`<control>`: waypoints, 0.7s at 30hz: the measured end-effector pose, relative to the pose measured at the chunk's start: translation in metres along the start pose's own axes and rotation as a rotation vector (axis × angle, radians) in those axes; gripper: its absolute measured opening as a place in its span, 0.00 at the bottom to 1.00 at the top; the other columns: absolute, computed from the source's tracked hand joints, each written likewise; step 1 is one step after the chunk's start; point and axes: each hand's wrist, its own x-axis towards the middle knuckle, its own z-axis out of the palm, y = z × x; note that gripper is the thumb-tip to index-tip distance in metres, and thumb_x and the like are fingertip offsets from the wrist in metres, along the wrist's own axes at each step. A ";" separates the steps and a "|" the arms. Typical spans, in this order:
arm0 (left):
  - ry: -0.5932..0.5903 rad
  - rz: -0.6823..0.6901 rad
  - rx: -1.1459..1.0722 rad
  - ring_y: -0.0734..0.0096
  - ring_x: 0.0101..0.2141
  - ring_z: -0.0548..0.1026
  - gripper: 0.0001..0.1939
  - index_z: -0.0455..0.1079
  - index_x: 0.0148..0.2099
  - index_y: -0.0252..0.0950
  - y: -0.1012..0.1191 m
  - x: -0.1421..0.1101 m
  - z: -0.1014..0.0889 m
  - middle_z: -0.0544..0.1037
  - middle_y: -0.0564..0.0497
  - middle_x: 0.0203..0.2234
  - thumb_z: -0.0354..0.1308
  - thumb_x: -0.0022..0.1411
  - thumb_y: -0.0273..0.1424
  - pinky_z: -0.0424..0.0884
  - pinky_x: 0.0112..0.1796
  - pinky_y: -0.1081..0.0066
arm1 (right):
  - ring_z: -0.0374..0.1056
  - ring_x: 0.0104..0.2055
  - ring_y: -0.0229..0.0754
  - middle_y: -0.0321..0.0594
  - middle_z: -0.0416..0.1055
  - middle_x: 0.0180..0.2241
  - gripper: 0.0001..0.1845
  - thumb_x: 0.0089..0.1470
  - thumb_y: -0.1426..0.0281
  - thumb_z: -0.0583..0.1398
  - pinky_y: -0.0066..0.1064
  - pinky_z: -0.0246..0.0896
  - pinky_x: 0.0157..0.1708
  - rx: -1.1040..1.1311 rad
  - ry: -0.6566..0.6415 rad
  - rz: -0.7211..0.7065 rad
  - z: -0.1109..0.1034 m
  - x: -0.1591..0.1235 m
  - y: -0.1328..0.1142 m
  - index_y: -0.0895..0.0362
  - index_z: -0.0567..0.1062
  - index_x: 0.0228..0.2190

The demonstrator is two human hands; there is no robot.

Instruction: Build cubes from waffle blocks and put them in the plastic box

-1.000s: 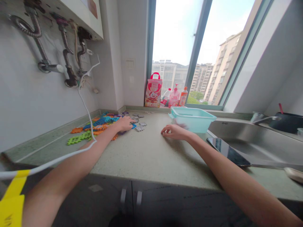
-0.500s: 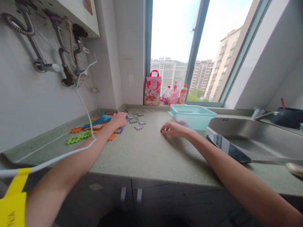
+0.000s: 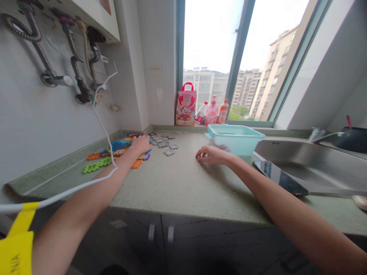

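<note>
My left hand (image 3: 142,144) reaches over a heap of colourful interlocking plastic pieces on the counter; its fingertips are turned down and hidden. Around it lie blue pieces (image 3: 119,144), green pieces (image 3: 97,165), an orange piece (image 3: 137,164) and a purple piece (image 3: 146,157). Just right of that hand, several grey pieces (image 3: 163,144) are spread loosely. My right hand (image 3: 212,155) rests low at the counter, thumb and fingers curled together into a small ring with nothing visible in it. Directly behind it stands a turquoise plastic tub (image 3: 243,142).
A phone (image 3: 279,178) lies beside the steel sink (image 3: 315,164) on the right. A white cable (image 3: 71,191) crosses over my left forearm. Along the windowsill stand a pink bag (image 3: 185,109) and several bottles. Metal hoses (image 3: 43,57) hang from a wall unit at left.
My left hand has drawn slightly left, and its fingers now point further down over the heap. More grey pieces show beside it. The right hand has barely moved; the view has shifted slightly.
</note>
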 end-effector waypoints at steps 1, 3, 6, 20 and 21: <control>-0.024 0.011 -0.020 0.43 0.57 0.73 0.31 0.69 0.66 0.35 -0.001 0.001 0.000 0.76 0.34 0.57 0.53 0.62 0.35 0.64 0.57 0.47 | 0.77 0.41 0.45 0.46 0.82 0.42 0.15 0.59 0.68 0.62 0.28 0.67 0.42 -0.005 -0.001 0.000 0.000 0.000 0.000 0.57 0.83 0.45; -0.085 0.008 -0.049 0.43 0.55 0.75 0.31 0.70 0.66 0.37 -0.003 0.002 0.000 0.78 0.35 0.55 0.54 0.60 0.32 0.64 0.57 0.47 | 0.77 0.41 0.45 0.46 0.82 0.42 0.15 0.59 0.68 0.62 0.29 0.67 0.42 -0.010 0.000 -0.004 -0.001 0.000 -0.001 0.57 0.84 0.45; -0.124 -0.037 -0.057 0.39 0.54 0.75 0.27 0.76 0.60 0.39 -0.009 0.005 -0.002 0.79 0.36 0.53 0.57 0.57 0.34 0.63 0.57 0.44 | 0.77 0.41 0.45 0.45 0.82 0.41 0.14 0.59 0.69 0.61 0.28 0.67 0.41 -0.008 0.006 -0.013 -0.002 0.000 -0.003 0.56 0.84 0.44; -0.109 -0.194 -0.035 0.32 0.57 0.70 0.29 0.80 0.53 0.36 -0.032 0.007 0.001 0.79 0.31 0.51 0.62 0.55 0.48 0.60 0.58 0.39 | 0.76 0.39 0.42 0.45 0.81 0.42 0.14 0.58 0.70 0.62 0.27 0.65 0.40 -0.051 0.018 0.006 -0.003 0.001 -0.007 0.56 0.84 0.45; -0.062 -0.170 -0.040 0.33 0.58 0.70 0.28 0.79 0.54 0.36 -0.031 0.007 0.002 0.78 0.32 0.52 0.61 0.56 0.46 0.61 0.58 0.40 | 0.76 0.39 0.42 0.45 0.81 0.42 0.14 0.58 0.70 0.62 0.27 0.65 0.39 -0.056 0.019 0.007 -0.003 0.001 -0.007 0.56 0.84 0.45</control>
